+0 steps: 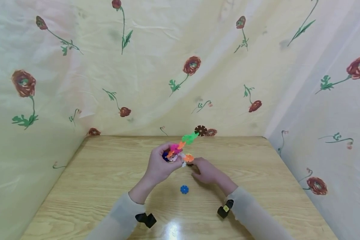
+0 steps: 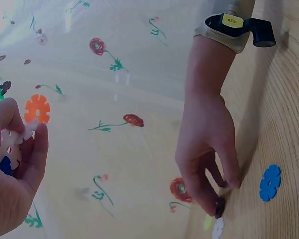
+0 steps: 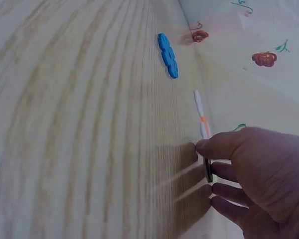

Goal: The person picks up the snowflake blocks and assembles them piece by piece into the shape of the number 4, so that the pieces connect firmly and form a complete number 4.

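My left hand (image 1: 162,165) grips a cluster of notched plastic discs joined edge to edge. White, dark blue, pink and orange discs (image 1: 189,158) sit near its fingers and thumb. A green stretch (image 1: 189,137) of joined discs leads up to a dark brown disc (image 1: 201,130) at the far end. To the right, my right hand (image 1: 208,171) reaches down to the table, its index fingertip touching a loose dark disc (image 2: 220,207). Its thumb stands apart from that disc. Beside the dark disc lie a white disc (image 2: 218,228) and a yellowish one (image 2: 208,221), partly hidden.
A blue disc (image 1: 184,189) lies flat on the wooden table (image 1: 108,173), nearer than both hands. Flower-printed cloth (image 1: 156,66) hangs behind the table and along its sides. Each sleeve carries a black wrist camera (image 1: 225,209).
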### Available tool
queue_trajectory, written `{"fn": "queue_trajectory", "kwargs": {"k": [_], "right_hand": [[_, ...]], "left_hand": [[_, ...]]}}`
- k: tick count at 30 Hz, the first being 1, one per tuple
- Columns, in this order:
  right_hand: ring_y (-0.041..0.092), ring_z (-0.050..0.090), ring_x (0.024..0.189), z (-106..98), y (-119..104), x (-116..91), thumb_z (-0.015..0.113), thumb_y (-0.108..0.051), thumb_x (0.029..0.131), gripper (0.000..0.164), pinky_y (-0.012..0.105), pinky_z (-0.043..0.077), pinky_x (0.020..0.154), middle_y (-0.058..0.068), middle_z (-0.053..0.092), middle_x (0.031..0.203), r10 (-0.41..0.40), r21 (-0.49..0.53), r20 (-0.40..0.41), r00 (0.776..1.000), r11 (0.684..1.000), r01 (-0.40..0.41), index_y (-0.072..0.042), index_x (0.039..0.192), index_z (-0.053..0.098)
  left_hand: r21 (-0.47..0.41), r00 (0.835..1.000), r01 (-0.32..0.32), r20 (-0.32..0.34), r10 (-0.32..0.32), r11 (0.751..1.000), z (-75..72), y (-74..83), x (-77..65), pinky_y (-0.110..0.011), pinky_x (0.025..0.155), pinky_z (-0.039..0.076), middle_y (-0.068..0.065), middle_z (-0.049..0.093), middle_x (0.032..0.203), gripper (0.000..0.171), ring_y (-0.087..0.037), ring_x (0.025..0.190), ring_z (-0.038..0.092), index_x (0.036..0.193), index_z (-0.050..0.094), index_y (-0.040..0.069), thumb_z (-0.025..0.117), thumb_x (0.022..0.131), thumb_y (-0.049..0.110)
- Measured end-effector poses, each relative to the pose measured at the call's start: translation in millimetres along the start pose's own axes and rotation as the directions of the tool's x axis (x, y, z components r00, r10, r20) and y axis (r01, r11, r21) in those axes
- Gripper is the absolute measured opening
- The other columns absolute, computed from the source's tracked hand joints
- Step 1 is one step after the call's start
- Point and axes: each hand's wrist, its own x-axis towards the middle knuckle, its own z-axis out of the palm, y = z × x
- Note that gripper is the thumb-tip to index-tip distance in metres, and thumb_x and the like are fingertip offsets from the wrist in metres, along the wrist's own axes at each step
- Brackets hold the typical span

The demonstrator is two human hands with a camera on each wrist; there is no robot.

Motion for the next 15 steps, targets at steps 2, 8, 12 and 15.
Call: {"fn": "queue_trajectory", "kwargs": {"k": [2,8,12,15], "right_hand": [[0.025,0.067,0.105,-0.3,-1.8,-0.2,0.076,-0.012,0.094,0.040,0.050,0.059,0.101,0.010,0.072,0.114,0.014,-0.014,-0.021,1.000,1.000,-0.014,-0.002,0.133,0.069],[0.018,0.068,0.092,-2.8,-4.4,-2.7,0.081,-0.008,0.091,0.015,0.034,0.061,0.086,0.005,0.073,0.100,0.009,-0.017,-0.092,0.996,1.000,-0.010,-0.006,0.105,0.082],[0.015,0.069,0.084,-4.8,-4.7,-3.9,0.081,-0.006,0.089,0.011,0.028,0.060,0.078,0.003,0.076,0.092,-0.008,-0.028,-0.104,0.995,1.000,0.005,-0.007,0.100,0.083],[0.015,0.072,0.081,-6.7,-7.1,-4.5,0.079,-0.004,0.086,0.015,0.028,0.062,0.076,0.004,0.079,0.089,-0.014,-0.046,-0.103,0.995,0.999,0.009,-0.006,0.100,0.082]], "left_hand": [[0.008,1.000,-0.001,-0.007,0.001,1.000,-0.1,-0.4,0.1,-0.020,0.083,0.062,-0.028,0.072,0.111,0.029,-0.011,0.091,0.069,0.115,0.072,-0.005,0.075,0.085,-0.004],[0.006,1.000,-0.027,-0.005,0.027,1.000,0.1,-2.1,-0.1,-0.020,0.083,0.062,-0.023,0.074,0.107,0.028,-0.009,0.089,0.070,0.113,0.073,-0.004,0.076,0.085,-0.004],[-0.001,0.999,-0.044,0.002,0.044,0.999,0.3,-3.4,-0.5,-0.020,0.082,0.062,-0.023,0.073,0.106,0.028,-0.007,0.087,0.069,0.113,0.072,-0.004,0.077,0.085,-0.004],[-0.001,0.999,-0.040,0.001,0.040,0.999,0.4,-4.4,-0.6,-0.021,0.082,0.062,-0.023,0.073,0.107,0.028,-0.008,0.088,0.069,0.113,0.072,-0.004,0.078,0.085,-0.004]]}}
